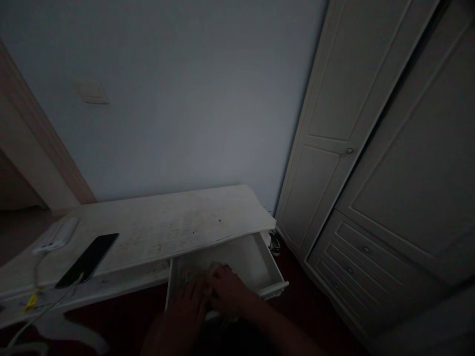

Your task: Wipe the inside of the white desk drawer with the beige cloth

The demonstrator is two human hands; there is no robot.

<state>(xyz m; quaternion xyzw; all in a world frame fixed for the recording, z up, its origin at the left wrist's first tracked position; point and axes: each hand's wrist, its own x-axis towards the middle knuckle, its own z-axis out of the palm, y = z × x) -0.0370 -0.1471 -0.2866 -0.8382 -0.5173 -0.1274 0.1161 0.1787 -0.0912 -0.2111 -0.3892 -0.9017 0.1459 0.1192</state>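
Note:
Both hands are together over the pulled-out white drawer, toward its left side. My right hand has its fingers curled inward, closed round something pale and blurred. Close beside it, my left hand has its fingers bent toward the same spot, and they seem to press on the thing too. Dim light and motion blur hide what lies between the fingers. Inside the drawer, a pale bare bottom shows to the right of the hands.
Above the drawer is a white worn desk top. On its left lie a dark phone with a cable plugged in and a white power strip. A white wardrobe stands at right; dark shoes sit beyond the drawer.

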